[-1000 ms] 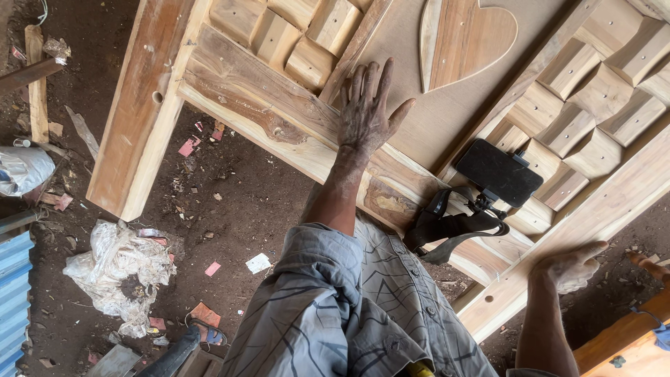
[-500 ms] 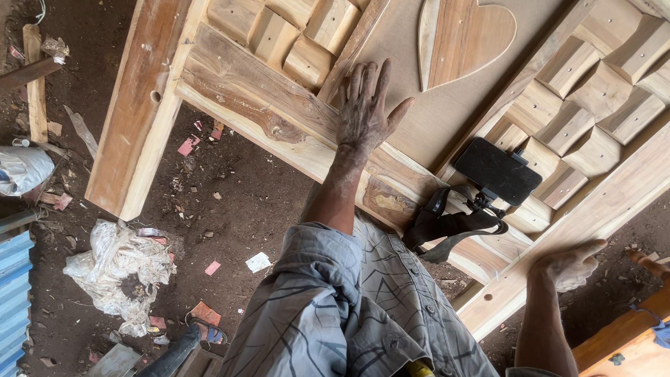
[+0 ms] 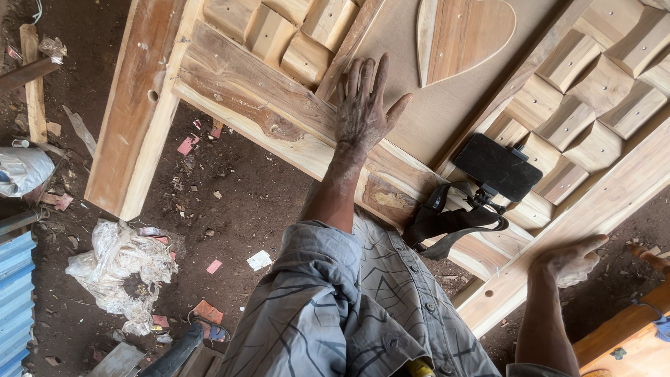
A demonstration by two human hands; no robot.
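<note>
A large wooden frame (image 3: 230,77) with block-patterned panels and a heart-shaped inlay (image 3: 467,35) lies over the dirt floor. My left hand (image 3: 363,105) rests flat on it, fingers spread, across the wide rail and the smooth board below the heart. My right hand (image 3: 569,260) lies flat on the frame's long outer rail (image 3: 600,202) at the right, holding nothing. Between the two hands, a black phone (image 3: 499,166) on a black strap mount (image 3: 447,222) lies on the frame.
The dirt floor (image 3: 244,202) is strewn with paper scraps and wood chips. Crumpled plastic sheeting (image 3: 118,269) lies at the lower left, next to blue corrugated sheet (image 3: 14,300). Loose wood pieces (image 3: 31,77) sit at the far left. Orange-toned wood (image 3: 628,335) shows at the bottom right.
</note>
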